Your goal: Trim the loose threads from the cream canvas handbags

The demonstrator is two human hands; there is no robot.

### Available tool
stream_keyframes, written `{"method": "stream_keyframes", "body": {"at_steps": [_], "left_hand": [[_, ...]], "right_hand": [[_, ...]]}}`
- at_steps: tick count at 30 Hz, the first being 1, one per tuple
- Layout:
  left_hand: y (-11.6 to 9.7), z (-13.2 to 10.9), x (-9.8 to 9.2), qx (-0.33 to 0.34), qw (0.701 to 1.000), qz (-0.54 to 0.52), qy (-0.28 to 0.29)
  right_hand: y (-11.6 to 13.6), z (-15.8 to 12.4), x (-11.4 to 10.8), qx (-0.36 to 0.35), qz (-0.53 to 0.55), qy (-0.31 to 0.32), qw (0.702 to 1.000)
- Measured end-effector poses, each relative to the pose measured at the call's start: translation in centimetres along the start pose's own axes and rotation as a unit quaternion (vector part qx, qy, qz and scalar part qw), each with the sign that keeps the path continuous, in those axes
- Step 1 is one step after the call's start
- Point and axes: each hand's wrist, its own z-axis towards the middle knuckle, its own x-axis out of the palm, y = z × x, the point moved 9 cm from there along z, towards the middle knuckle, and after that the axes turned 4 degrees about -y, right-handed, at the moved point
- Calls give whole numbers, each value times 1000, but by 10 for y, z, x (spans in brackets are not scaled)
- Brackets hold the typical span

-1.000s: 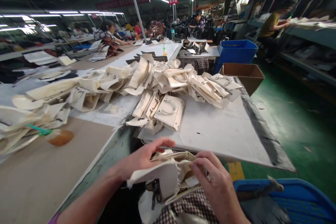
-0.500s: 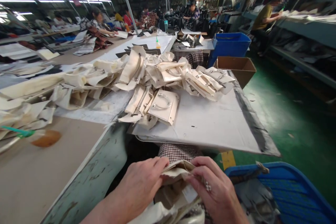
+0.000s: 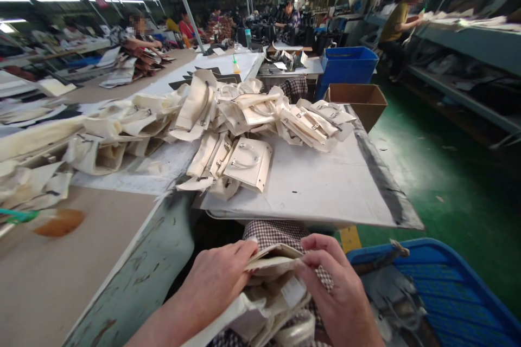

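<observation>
A cream handbag [image 3: 264, 295] rests on my checked lap cloth [image 3: 277, 230], its mouth turned up and partly spread. Inside it a small white label [image 3: 293, 291] shows. My left hand [image 3: 220, 274] is closed on the left side of the bag's rim. On the right side, my right hand [image 3: 336, 284] pinches the same rim between thumb and fingers. A clear-wrapped handle [image 3: 299, 328] hangs at the bag's lower end. The bag's underside is hidden.
Several cream bags [image 3: 248, 162] are piled on the white-topped table [image 3: 317, 184] ahead. A blue basket [image 3: 456, 282] stands at my right. On the left table lies a glue bottle [image 3: 61, 222]. Farther off are a blue bin [image 3: 350, 59], a cardboard box [image 3: 358, 97] and people at work.
The view has shifted slightly to the right. The bag's mouth is a little more open and its label shows more fully. Both hands keep their hold on the rim.
</observation>
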Motion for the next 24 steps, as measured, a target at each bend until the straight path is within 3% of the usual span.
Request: {"method": "stream_keyframes", "body": {"at_steps": [5, 13, 24], "left_hand": [[-1, -1, 1, 9, 999, -40, -20], [-3, 0, 4, 82, 988, -61, -118], [-11, 6, -2, 87, 989, -2, -119]], "right_hand": [[-4, 3, -6, 17, 16, -58, 998], [3, 1, -9, 10, 15, -97, 995], [-5, 4, -12, 22, 10, -100, 995]]}}
